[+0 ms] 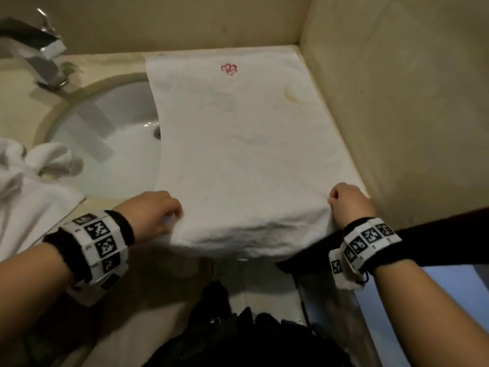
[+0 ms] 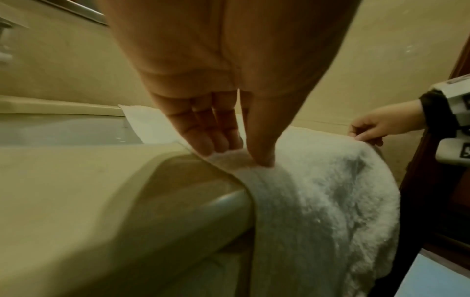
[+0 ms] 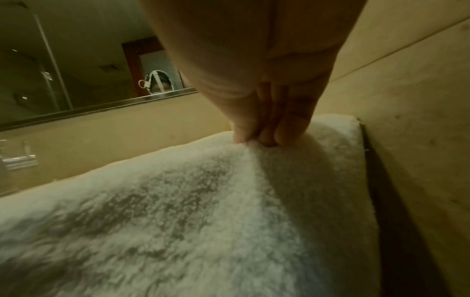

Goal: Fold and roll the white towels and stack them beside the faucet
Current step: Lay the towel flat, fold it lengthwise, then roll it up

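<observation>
Towel (image 1: 232, 144) is spread flat along the counter (image 1: 16, 83) right of the sink (image 1: 111, 133), far end w/ a red flower mark up by the back wall, near end drooping over the front edge. Both hands are on that near end: left hand (image 1: 152, 211) pinches the left corner btwn thumb and fingers, right hand (image 1: 346, 201) pinches the right corner the same way — wrist views show the cloth bunched right at the fingertips. My guess is it's laid lengthwise so there's room to fold or roll it away from the body, and the corner grips keep the edge straight and taut for that first turn.

Count: 1 towel laid out, plus a crumpled white pile (image 1: 26, 176) on the left of the sink — can't tell if that's 1 or more. 1 faucet (image 1: 39, 49) at back left, nothing stacked beside it yet, so prob early in the job.
</observation>
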`<control>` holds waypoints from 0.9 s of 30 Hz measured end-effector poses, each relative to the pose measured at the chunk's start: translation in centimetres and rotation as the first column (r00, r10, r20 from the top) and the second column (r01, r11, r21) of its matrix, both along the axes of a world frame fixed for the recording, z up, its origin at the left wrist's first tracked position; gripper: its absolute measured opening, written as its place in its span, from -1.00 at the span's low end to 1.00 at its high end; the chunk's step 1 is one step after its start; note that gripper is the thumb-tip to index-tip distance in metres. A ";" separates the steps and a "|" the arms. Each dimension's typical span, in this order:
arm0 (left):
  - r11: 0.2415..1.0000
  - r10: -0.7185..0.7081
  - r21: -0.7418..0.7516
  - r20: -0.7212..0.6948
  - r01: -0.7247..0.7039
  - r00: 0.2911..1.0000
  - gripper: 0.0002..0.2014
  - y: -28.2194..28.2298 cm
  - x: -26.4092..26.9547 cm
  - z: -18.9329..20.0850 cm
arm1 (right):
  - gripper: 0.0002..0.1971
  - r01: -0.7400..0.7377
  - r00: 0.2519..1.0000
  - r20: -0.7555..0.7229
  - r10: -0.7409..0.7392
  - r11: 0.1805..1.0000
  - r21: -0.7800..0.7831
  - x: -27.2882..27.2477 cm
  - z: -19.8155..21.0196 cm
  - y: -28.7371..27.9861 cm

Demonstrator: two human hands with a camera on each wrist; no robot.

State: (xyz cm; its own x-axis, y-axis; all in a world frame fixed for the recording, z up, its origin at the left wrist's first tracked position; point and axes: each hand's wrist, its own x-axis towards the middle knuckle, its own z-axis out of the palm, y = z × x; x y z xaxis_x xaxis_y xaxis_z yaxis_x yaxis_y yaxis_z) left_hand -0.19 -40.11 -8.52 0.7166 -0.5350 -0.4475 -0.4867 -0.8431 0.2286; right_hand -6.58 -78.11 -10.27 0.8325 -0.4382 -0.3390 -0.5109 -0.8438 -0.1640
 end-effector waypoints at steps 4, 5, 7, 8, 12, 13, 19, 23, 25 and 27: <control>0.998 0.017 -0.064 0.079 -0.012 0.997 -0.70 -0.5 -1.0 -0.6 | -0.83 -0.017 0.999 0.029 0.017 1.000 -0.007 0.7 -0.1 -1.2; 0.997 -0.013 -0.069 0.084 0.019 0.996 -0.67 -0.7 -1.0 -0.7 | -0.83 -0.006 1.000 0.029 0.006 1.000 -0.014 0.9 0.1 -1.5; 0.992 -0.103 -0.057 0.089 0.108 0.991 -0.61 -0.5 -1.1 -0.7 | -0.84 0.022 0.999 0.026 -0.021 0.999 -0.033 1.0 0.4 -1.3; 0.986 -0.159 -0.041 0.092 0.163 0.983 -0.59 -0.2 -1.0 -0.7 | -0.85 0.035 0.999 0.031 -0.034 0.999 -0.036 0.9 0.8 -0.9; 0.913 -0.403 -0.015 0.117 0.407 0.908 -0.60 1.0 0.3 -0.6 | -0.86 0.025 0.989 0.145 -0.036 0.997 0.077 -1.1 1.9 4.4; 0.890 -0.453 0.002 0.115 0.456 0.884 -0.63 0.9 0.8 -0.6 | -0.86 -0.016 0.988 0.157 -0.009 0.987 0.162 -1.7 2.2 6.5; 0.860 -0.507 -0.078 -0.011 0.505 0.862 -0.70 -1.3 4.5 -0.1 | -0.85 -0.132 0.989 0.129 0.074 0.832 0.539 -2.9 2.7 20.5; 0.898 -0.374 -0.260 -0.025 0.356 0.927 -0.75 -3.1 6.3 0.9 | -0.61 0.007 0.993 0.100 -0.068 0.858 0.513 -1.5 1.3 25.2; 0.889 -0.377 -0.288 -0.022 0.355 0.926 -0.77 -3.7 6.8 1.2 | -0.47 0.069 0.984 0.129 -0.124 0.929 0.364 -0.9 0.7 26.6; 0.876 -0.409 -0.295 -0.042 0.380 0.911 -0.76 -4.1 7.1 1.3 | -0.46 0.118 0.976 0.154 -0.155 0.966 0.229 -0.3 0.4 27.5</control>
State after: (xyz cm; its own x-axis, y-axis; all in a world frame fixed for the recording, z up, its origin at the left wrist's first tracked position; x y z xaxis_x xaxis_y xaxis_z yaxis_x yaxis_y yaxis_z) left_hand 6.95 -44.23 -7.20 0.3793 -0.8757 -0.2990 -0.7281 -0.4818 0.4876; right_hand -6.89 -50.62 -9.87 0.8233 -0.4832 -0.2977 -0.5676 -0.7024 -0.4295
